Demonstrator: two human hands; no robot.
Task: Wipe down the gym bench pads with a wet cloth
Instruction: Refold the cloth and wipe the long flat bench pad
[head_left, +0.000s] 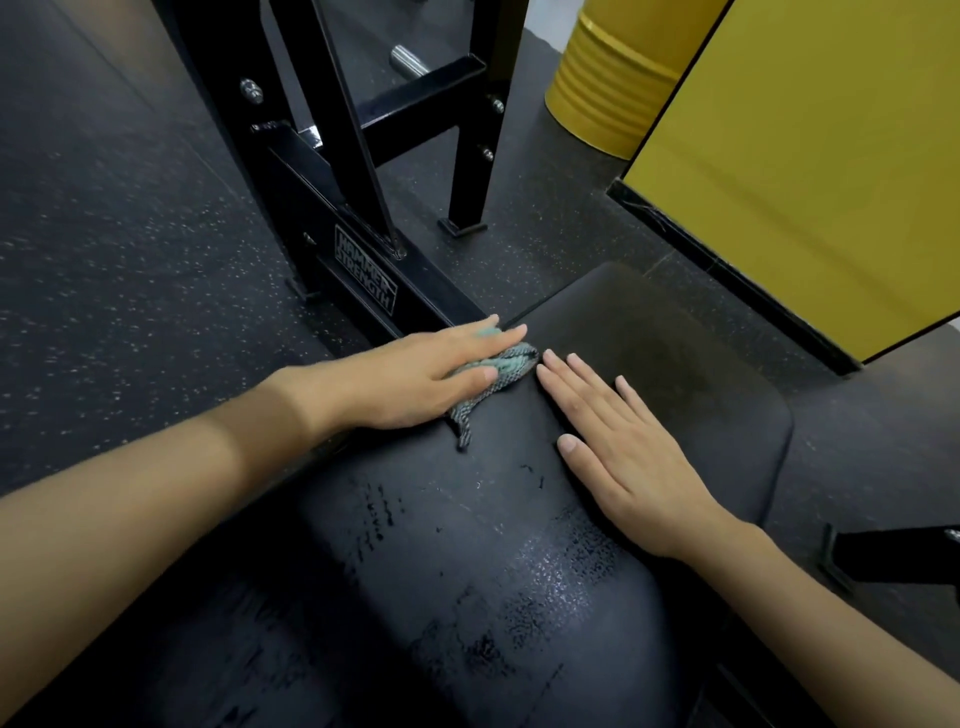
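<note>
The dark speckled rubber floor (104, 234) spread out around everything. On it stood the bench, and its near pad (467, 597) filled the lower middle of my view, black and textured, marked with wet streaks and patches that caught the light. To my right rose a yellow wall panel (805, 156) with a black base strip along the floor. Ahead and to the left stood a black steel frame (332, 156) of bolted uprights and crossbars, its long bottom rail running down to the left edge of the bench. The far pad (649, 332) lay beyond the near one, matte and duller, with a narrow seam between the two. A yellow ribbed drum (602, 83) stood just behind the wall panel's edge. My right hand (618, 447) lay flat on the near pad, palm down, fingers straight and slightly spread, gripping nothing, its fingertips close to the seam. My left hand (415, 379) pressed down flat at the pad's left edge, fingers extended over the cloth (511, 366). The grey-green cloth was bunched under those fingers and the thumb beside the seam, just beside my right fingertips, and one twisted end trailed back toward me across the pad. A nameplate (366, 278) reading HAMMER STRENGTH sat on the frame's bottom rail.
</note>
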